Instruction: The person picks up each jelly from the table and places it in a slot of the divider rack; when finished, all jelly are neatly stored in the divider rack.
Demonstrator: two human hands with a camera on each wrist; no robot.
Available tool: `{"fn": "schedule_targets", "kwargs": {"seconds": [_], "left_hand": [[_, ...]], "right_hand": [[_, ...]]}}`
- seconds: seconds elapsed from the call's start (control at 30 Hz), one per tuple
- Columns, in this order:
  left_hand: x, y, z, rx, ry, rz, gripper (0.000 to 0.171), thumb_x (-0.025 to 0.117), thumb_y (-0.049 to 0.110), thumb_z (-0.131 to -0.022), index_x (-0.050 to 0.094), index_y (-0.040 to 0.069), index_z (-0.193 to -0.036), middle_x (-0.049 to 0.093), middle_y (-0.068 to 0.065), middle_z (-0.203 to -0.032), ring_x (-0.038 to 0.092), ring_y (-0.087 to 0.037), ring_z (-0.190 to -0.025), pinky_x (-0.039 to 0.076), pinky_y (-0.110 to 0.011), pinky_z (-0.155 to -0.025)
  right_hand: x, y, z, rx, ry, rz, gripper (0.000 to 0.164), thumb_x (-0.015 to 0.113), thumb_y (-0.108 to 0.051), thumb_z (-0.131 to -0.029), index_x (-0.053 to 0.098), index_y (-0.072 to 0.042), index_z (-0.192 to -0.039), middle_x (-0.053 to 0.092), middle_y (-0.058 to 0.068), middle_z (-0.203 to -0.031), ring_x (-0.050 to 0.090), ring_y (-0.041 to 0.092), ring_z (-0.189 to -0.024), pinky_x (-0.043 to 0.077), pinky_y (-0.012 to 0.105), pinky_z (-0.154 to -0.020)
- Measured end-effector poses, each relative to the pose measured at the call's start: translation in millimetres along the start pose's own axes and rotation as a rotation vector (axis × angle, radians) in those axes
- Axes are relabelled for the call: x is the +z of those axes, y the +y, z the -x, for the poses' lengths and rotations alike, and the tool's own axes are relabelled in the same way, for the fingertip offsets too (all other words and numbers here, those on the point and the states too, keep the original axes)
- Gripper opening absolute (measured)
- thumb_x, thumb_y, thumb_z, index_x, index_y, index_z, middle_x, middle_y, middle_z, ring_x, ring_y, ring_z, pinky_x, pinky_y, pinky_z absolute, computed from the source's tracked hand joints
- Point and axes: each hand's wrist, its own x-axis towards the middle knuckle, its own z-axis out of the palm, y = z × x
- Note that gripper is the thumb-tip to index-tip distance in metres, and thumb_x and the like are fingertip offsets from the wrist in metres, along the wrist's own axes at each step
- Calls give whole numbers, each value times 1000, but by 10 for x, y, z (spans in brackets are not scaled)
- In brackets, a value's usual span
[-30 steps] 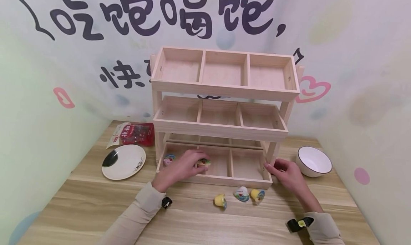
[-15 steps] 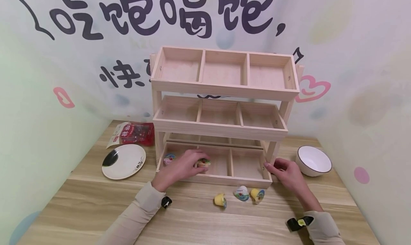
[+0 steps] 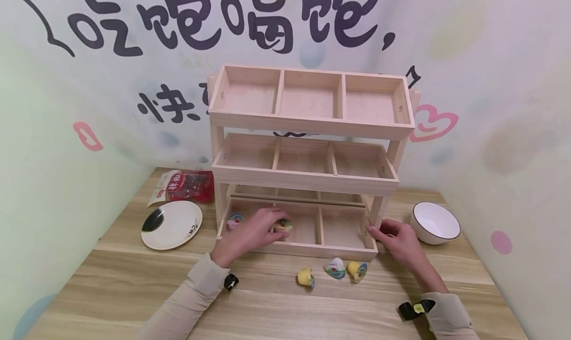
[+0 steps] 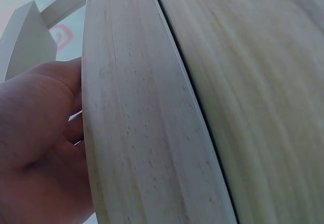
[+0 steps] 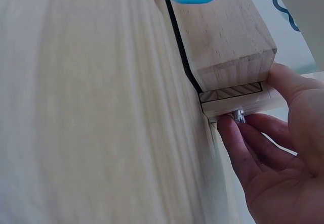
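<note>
A three-tier wooden rack [image 3: 312, 127] stands on the table. Inside the middle compartment of its bottom tray [image 3: 312, 249], my left hand [image 3: 252, 233] holds a small jelly cup [image 3: 283, 226] with a printed lid. Another jelly cup [image 3: 234, 221] lies in the left compartment. In the left wrist view the tray's front board [image 4: 136, 107] hides my left fingertips and what they hold. My right hand [image 3: 401, 243] grips the tray's right end. Thumb and fingers sit on the end of the wood beside a metal bolt [image 5: 239, 116] in the right wrist view.
Before the rack lie a yellow jelly cup [image 3: 305, 278], a white one [image 3: 335, 268] and another yellow one [image 3: 357, 270]. A white plate [image 3: 178, 226] and a red packet [image 3: 192, 185] are at the left. A white bowl [image 3: 434, 222] stands beside my right hand.
</note>
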Motion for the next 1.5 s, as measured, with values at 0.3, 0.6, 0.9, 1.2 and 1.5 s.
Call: {"fn": "schedule_targets", "kwargs": {"seconds": [0.3,0.6,0.9,1.2,1.5], "left_hand": [[-11,65,34,7,15,-20,36,80,22,-101,73,4,-131,76,-11,-129,75,-24,-109,63,-41,-94],[127,387,192,128,103,17,26,78,16,-101,75,9,-126,68,-6,-123,68,-21,-115,55,-39,-113],[289,673,352,187,-119,58,34,77,32,-103,75,17,-133,69,0,-125,67,-10,-107,57,-18,-94],[378,666,363,169,-175,77,16,84,21,-97,74,17,-108,66,4,-117,63,-1,-93,52,-9,-81],[400,605,337,160,-109,16,35,92,20,-88,57,16,-93,54,5,-93,49,-1,-83,40,-10,-70]], "right_hand": [[4,0,-6,1,0,-1,56,75,-55,-99,75,-8,-131,78,12,-122,68,22,-108,56,20,-83],[25,-5,-9,14,-12,4,59,75,-57,-99,74,-9,-132,78,13,-124,67,23,-109,55,20,-85],[14,31,1,13,17,24,53,74,-59,-99,77,-9,-118,77,10,-111,60,21,-97,52,25,-74],[32,17,0,6,2,14,53,74,-58,-99,76,-9,-119,76,10,-111,59,21,-97,51,25,-73],[14,42,-18,13,12,17,56,74,-59,-99,76,-9,-124,77,12,-114,60,23,-98,52,25,-74]]}}
